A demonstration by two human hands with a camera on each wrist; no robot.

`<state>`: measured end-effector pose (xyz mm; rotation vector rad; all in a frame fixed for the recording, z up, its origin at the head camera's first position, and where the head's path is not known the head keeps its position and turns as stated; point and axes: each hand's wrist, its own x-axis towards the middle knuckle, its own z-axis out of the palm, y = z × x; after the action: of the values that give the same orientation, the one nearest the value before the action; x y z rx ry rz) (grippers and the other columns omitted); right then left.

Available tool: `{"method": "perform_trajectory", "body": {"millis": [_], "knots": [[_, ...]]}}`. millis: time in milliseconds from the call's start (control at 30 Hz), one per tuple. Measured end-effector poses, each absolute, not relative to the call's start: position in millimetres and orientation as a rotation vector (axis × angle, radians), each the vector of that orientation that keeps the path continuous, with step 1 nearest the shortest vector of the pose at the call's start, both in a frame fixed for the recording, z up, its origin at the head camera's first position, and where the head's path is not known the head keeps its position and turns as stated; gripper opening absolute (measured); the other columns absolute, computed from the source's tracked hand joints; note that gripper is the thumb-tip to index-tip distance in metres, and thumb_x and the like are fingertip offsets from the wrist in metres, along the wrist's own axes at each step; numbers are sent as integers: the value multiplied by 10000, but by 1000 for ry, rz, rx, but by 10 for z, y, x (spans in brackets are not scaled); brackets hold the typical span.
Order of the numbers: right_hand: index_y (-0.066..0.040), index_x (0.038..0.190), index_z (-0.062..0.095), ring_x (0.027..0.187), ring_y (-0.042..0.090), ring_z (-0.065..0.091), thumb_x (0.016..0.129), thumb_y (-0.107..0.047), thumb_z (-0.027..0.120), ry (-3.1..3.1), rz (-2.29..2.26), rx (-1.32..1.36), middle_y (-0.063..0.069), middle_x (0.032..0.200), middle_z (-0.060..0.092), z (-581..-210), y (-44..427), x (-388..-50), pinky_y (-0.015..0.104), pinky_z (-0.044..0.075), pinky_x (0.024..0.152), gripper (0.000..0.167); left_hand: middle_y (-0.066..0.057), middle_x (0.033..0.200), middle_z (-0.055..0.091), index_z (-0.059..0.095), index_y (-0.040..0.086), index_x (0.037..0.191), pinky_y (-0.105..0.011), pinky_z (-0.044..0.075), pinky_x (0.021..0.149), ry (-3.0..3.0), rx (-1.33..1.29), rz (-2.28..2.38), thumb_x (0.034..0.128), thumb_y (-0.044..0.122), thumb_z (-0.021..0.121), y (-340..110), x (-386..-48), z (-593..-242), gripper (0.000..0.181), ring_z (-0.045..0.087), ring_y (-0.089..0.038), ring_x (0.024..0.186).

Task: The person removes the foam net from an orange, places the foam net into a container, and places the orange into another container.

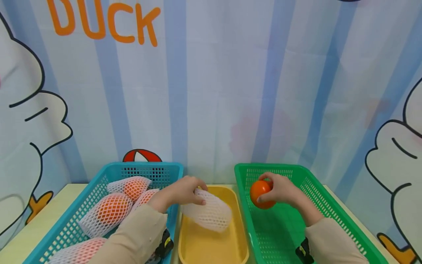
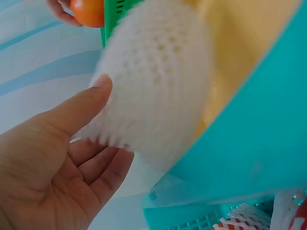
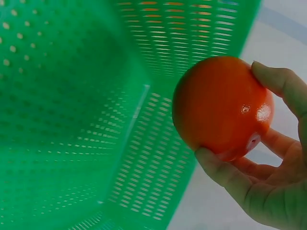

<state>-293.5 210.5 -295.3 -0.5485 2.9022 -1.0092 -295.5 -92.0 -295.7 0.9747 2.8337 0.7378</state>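
1. The left hand (image 1: 184, 191) pinches a white foam net (image 1: 211, 213) by its edge, thumb against fingers in a narrow grip. The net bulges but looks empty, with yellow showing through its mesh, and it hangs over the yellow tray (image 1: 213, 253).
2. The right hand (image 1: 281, 189) holds 1 bare orange fruit (image 1: 260, 195) between thumb and fingertips, spread about as wide as the fruit. It is up above the floor of the green basket (image 1: 277, 234), toward its far left part.
3. Risk for the fruit: its skin is glossy and only fingertips bear it, so it could slip. Released from this height onto the hard-looking basket floor, it might bruise or roll.
4. Risk for the net: it is light and held at 1 end, so a loose release could let it drift onto a rim or miss the narrow tray.
5. Left of the tray, the blue basket (image 1: 179, 169) holds at least 4 netted fruits (image 1: 113, 209). The left sleeve (image 1: 140, 231) and its dark wrist strap (image 1: 166, 242) pass over them; if the arm dips, the strap could snag a mesh and drag a fruit.
6. All 3 containers stand on a pale table (image 1: 77, 188) before a striped curtain (image 1: 214, 91).
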Motion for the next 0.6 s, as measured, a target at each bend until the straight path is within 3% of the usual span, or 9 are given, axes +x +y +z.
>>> {"method": "perform_trajectory", "body": {"millis": [367, 600], "knots": [[29, 1131, 558, 758, 224, 544, 638, -97, 779, 2962, -839, -507, 126, 943, 580, -3265, 2012, -3098, 367, 477, 609, 555, -113, 990, 628, 630, 16, 1011, -389, 472, 796, 2871, 980, 841, 892, 32, 588, -864, -2980, -2939, 127, 549, -232, 874], [24, 1158, 555, 755, 223, 542, 658, -104, 767, 2932, -767, -493, 150, 982, 571, -3339, 2021, -3110, 348, 473, 586, 558, -149, 1136, 596, 543, 47, 1144, -420, 475, 843, 2766, 774, 875, 947, 76, 522, -830, -2947, -2956, 200, 585, -273, 991]]}}
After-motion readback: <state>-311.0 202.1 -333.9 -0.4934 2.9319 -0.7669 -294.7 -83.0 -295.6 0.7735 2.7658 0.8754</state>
